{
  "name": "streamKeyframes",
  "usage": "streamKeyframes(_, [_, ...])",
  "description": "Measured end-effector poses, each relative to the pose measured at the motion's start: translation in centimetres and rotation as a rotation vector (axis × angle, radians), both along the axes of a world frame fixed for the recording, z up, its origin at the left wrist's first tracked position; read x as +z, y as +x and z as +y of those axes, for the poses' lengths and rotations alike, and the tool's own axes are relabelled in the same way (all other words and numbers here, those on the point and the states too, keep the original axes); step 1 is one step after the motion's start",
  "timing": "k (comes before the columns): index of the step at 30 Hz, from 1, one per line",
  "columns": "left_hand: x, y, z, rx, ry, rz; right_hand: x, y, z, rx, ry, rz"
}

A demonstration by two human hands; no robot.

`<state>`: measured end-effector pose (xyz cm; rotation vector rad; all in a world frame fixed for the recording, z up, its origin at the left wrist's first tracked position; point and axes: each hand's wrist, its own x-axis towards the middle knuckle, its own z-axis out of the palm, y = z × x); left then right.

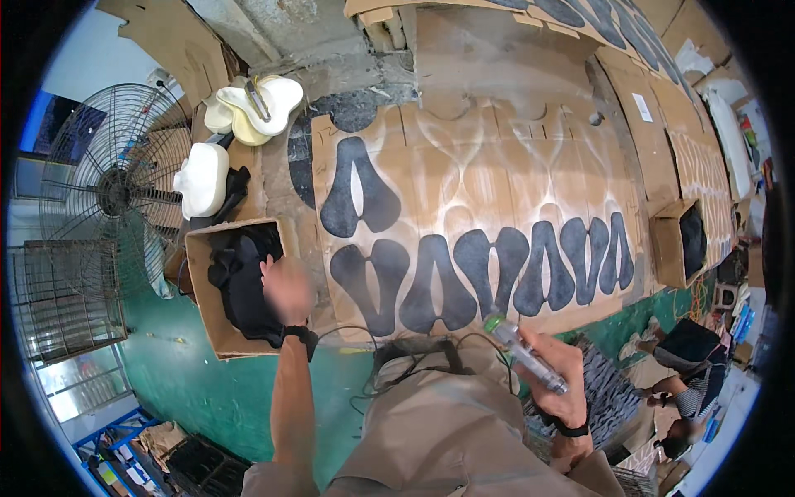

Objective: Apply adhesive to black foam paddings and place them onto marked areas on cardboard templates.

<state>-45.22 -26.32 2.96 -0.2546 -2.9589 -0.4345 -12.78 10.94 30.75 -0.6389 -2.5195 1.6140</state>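
Observation:
My left hand (287, 290) is over the inner side of a cardboard box (199, 290), at the edge of the black cloth pieces (247, 290) heaped in it. It is blurred, and its grip does not show. Closed around a clear cylinder with a green end (530, 360), my right hand (559, 373) is near the front edge of the work surface. Several dark grey, two-lobed flat pieces (439, 286) lie on a cardboard sheet (464, 190) before me. One similar piece (358, 186) lies apart behind them at the left.
White moulded forms (203, 178) and a cream-and-white stack (265, 108) stand left of the sheet, beside a large wire-caged fan (116, 190). Another small box (667, 244) with dark contents is at the right. A person (687, 373) is at the lower right. A thin cable (356, 330) crosses near my waist.

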Motion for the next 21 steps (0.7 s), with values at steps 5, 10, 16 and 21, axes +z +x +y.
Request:
streamKeyframes(5, [0.0,-0.2,0.0,0.000,-0.037,0.002,-0.7,1.0,-0.1,0.022,0.053,0.063])
streamKeyframes(10, [-0.1,0.0,0.1,0.016,-0.046,-0.013,0.1,1.3,0.5,0.082,-0.012,-0.035])
streamKeyframes(16, [-0.2,-0.1,0.1,0.006,-0.024,-0.001,-0.3,2.0,0.7,0.038,0.038,-0.060])
streamKeyframes(21, [-0.4,0.0,-0.2,-0.037,-0.039,0.080,-0.1,2.0,0.9,-0.034,0.061,-0.059])
